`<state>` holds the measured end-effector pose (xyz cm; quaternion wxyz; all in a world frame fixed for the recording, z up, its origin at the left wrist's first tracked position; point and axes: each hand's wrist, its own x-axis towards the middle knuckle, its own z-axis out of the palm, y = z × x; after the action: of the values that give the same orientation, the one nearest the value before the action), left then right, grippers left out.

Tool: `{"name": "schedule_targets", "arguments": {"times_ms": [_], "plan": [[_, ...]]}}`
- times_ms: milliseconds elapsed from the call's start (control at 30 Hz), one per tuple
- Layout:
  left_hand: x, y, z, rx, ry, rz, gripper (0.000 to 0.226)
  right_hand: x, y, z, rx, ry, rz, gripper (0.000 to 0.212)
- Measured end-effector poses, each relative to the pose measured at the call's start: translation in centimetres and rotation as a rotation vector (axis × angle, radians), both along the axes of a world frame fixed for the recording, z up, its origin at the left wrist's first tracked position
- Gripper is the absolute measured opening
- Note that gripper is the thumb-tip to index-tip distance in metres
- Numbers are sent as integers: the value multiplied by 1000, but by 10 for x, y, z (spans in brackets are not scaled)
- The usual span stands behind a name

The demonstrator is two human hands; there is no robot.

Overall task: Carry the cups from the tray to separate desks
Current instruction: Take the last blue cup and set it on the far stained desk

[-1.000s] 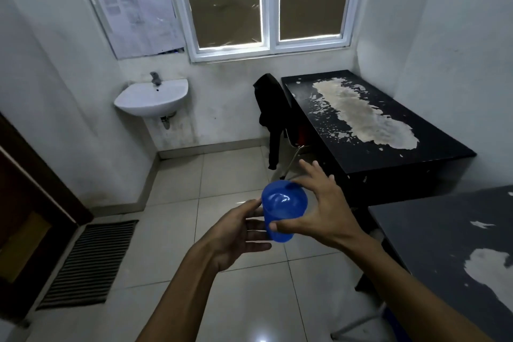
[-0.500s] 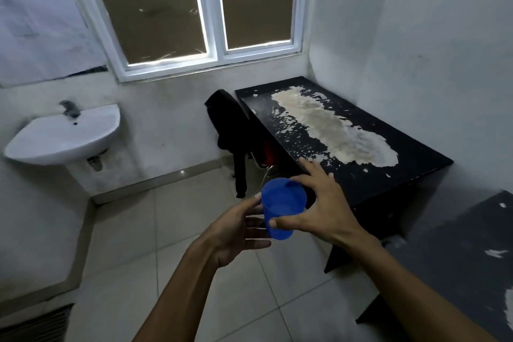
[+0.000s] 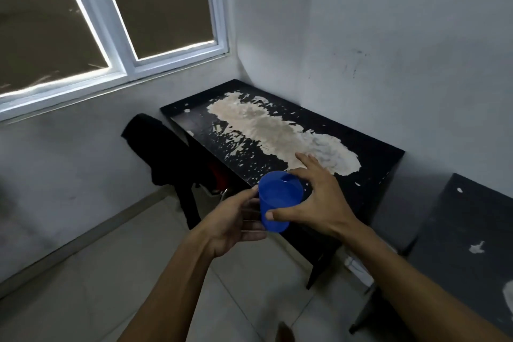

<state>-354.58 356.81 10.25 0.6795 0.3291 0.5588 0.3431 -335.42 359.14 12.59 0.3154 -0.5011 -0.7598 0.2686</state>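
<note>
A blue plastic cup is upright in front of me, held between both hands above the floor near a desk's front corner. My left hand cups its left side from below. My right hand grips it with the thumb on the front wall and fingers over the far rim. A black desk with a large peeled, pale patch stands just beyond the cup, against the right wall. No tray is in view.
A chair draped with a black garment stands at the desk's left side. A second dark desk is at the right edge. A window fills the upper left. Pale floor tiles lie below.
The view has swung right and closer to the black desk; the sink has left the frame. The cup stays held in both hands and now sits near the desk's front corner.
</note>
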Motion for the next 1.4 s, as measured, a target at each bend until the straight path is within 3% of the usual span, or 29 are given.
{"name": "schedule_targets", "arguments": {"times_ms": [600,900,1100,1400], "plan": [[-2,312,-4,-11,-65,-133,43,0,289,-7,-18,18,-112,89],[-12,413,-21,-49,-79,-261,40,-10,364,-27,-72,-17,-261,88],[-24,481,-42,-90,-75,-401,42,-28,403,-47,-54,0,-420,98],[-48,555,-69,-166,-48,-624,40,-70,434,-75,-143,21,-698,88]]}}
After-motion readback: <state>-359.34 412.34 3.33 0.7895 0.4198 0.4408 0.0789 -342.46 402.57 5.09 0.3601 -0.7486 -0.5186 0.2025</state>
